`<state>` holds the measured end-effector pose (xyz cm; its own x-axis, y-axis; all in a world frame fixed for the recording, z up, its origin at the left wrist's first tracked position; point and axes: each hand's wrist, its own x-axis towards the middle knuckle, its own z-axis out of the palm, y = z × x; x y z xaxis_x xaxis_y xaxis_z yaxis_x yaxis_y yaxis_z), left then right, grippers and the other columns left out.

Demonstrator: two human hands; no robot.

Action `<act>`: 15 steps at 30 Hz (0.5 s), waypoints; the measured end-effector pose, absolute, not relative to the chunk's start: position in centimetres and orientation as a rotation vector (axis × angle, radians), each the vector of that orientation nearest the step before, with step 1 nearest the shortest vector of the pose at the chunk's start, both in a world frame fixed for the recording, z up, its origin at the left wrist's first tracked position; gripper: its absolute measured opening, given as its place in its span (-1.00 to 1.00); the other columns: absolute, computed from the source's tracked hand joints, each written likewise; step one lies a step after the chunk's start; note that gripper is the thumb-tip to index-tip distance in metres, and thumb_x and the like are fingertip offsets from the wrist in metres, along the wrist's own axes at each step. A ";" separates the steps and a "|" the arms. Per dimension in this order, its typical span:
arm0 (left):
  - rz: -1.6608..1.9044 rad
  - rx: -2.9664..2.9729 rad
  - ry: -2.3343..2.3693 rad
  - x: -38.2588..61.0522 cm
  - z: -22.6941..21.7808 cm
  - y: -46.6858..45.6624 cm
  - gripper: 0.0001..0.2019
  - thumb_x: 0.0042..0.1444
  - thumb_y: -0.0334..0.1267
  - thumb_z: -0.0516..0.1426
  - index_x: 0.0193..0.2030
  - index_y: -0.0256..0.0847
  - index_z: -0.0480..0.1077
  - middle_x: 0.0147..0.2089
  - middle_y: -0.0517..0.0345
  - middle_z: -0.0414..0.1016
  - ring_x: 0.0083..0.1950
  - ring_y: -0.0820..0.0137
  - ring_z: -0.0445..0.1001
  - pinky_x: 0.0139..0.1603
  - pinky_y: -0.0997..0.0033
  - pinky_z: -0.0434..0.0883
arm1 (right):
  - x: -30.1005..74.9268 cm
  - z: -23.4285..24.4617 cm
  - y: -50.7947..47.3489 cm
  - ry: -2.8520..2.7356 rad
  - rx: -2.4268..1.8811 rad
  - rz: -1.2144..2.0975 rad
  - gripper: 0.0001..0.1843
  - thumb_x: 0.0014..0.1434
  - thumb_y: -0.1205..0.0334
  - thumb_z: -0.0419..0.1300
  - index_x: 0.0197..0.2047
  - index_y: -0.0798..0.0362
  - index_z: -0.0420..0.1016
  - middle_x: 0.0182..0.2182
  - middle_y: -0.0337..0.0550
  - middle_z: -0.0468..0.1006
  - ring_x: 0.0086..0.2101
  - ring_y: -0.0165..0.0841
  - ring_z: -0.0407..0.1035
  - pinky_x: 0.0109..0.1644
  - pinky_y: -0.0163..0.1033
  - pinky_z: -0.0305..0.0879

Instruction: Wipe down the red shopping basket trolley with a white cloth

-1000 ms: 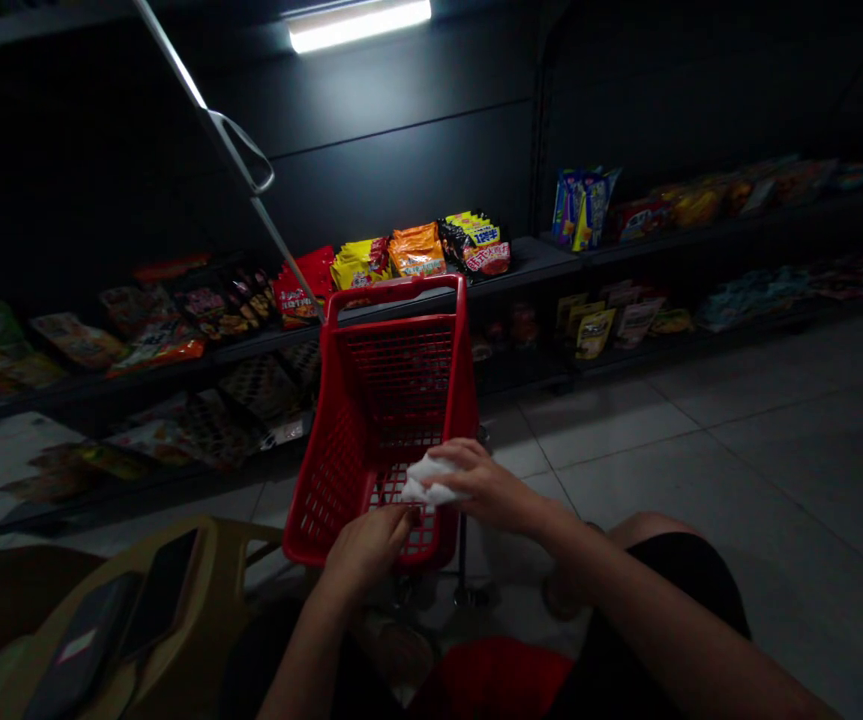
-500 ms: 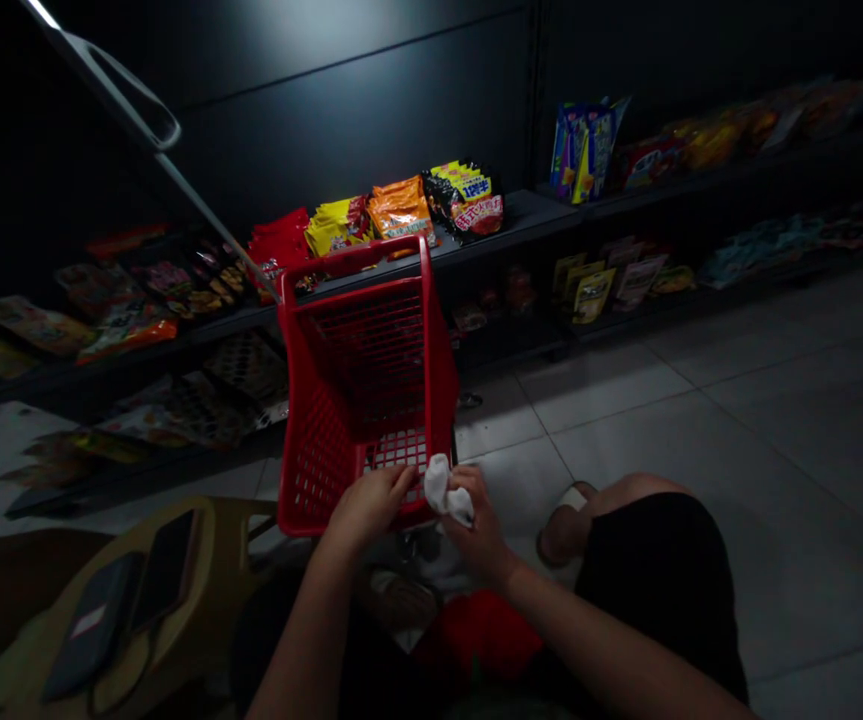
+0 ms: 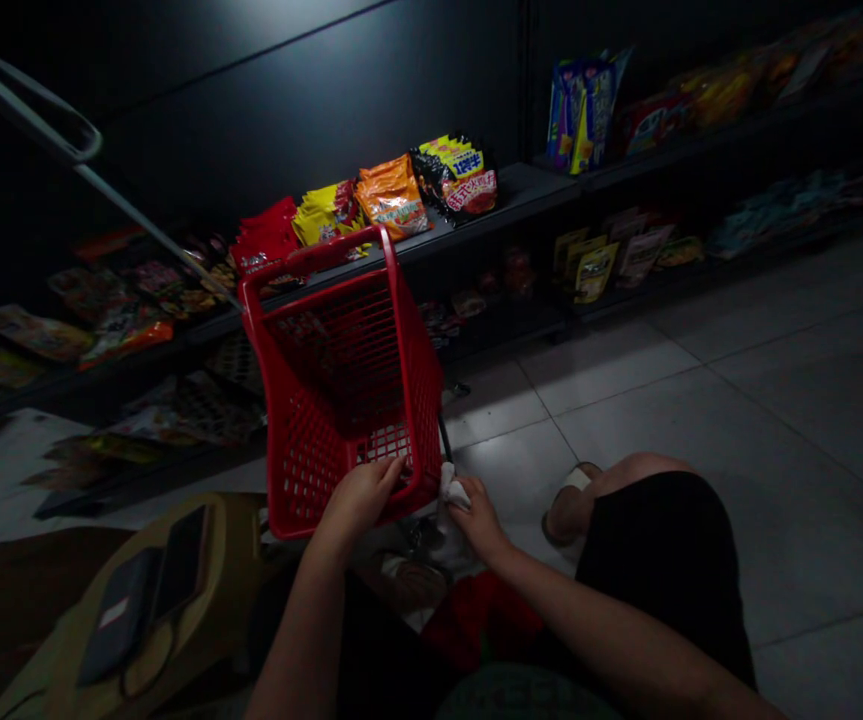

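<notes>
A red rolling shopping basket (image 3: 431, 380) with slotted sides and a long grey pull handle (image 3: 142, 215) stands tilted in front of me. My left hand (image 3: 360, 498) lies over its near rim, fingers closed round the edge. A crumpled white cloth (image 3: 455, 490) is pinched in my right hand (image 3: 480, 522), against the outside of the basket's near right corner. Part of the cloth is hidden by the fingers. Between my arms the lower basket and its wheels are dim.
Behind the basket runs a dark shelf (image 3: 532, 195) with bright snack packets (image 3: 393, 195). On my left, a yellowish stool (image 3: 232, 560) carries a phone (image 3: 182, 562) and a dark flat case (image 3: 120, 615). Pale floor tiles (image 3: 641, 400) lie to the right, near my sandalled foot (image 3: 572, 500).
The basket has tilted and shifted left in view, its pull handle swinging left too. My right hand has moved the cloth slightly right, from the near rim to the outer corner.
</notes>
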<state>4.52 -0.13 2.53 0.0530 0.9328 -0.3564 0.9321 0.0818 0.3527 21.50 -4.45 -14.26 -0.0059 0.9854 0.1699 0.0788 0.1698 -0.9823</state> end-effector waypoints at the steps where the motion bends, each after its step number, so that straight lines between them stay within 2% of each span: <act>1: -0.001 1.834 1.866 4.4 2.4 -0.1 -0.51 0.35 0.03 -0.14 -0.08 -0.11 0.57 -0.10 0.04 0.66 -0.05 0.25 0.58 -0.08 0.43 0.36 | 21.2 -14.2 -4.6 -1.325 -1.146 1.036 -0.74 0.08 0.35 0.18 -0.13 -0.01 0.51 -0.20 -0.16 0.42 -0.13 -0.25 0.38 0.02 -0.11 0.36; 6: 0.009 1.880 1.882 4.2 2.3 -0.1 -0.51 0.35 0.03 -0.14 -0.09 -0.12 0.56 -0.11 0.02 0.65 -0.06 0.27 0.57 -0.10 0.45 0.32 | 20.4 -12.0 -4.8 -1.392 -0.906 0.904 -0.63 0.14 0.27 0.26 0.05 -0.06 0.45 0.00 -0.08 0.41 0.05 -0.23 0.33 0.19 -0.07 0.28; 12: -0.087 1.933 1.921 4.7 3.0 -0.3 -0.45 0.36 0.08 -0.17 -0.20 -0.15 0.56 -0.27 0.06 0.64 -0.22 0.34 0.55 -0.24 0.49 0.25 | 20.8 -13.7 -4.2 -1.340 -1.090 0.995 -0.78 0.10 0.34 0.20 -0.15 -0.01 0.52 -0.21 -0.14 0.46 -0.15 -0.24 0.42 -0.01 -0.11 0.40; 15: -0.120 1.972 1.930 4.9 3.0 -0.4 -0.43 0.36 0.09 -0.17 -0.23 -0.16 0.58 -0.35 0.06 0.61 -0.29 0.35 0.52 -0.28 0.48 0.20 | 20.6 -12.6 -4.5 -1.341 -1.038 0.991 -0.72 0.10 0.35 0.20 -0.09 -0.03 0.50 -0.14 -0.13 0.44 -0.07 -0.24 0.39 0.07 -0.11 0.35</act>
<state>4.93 -0.37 2.96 0.0546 0.9461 -0.3192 0.9784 0.0131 0.2063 20.56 -4.46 -12.65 0.0036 0.9651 0.2618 0.0331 0.2616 -0.9646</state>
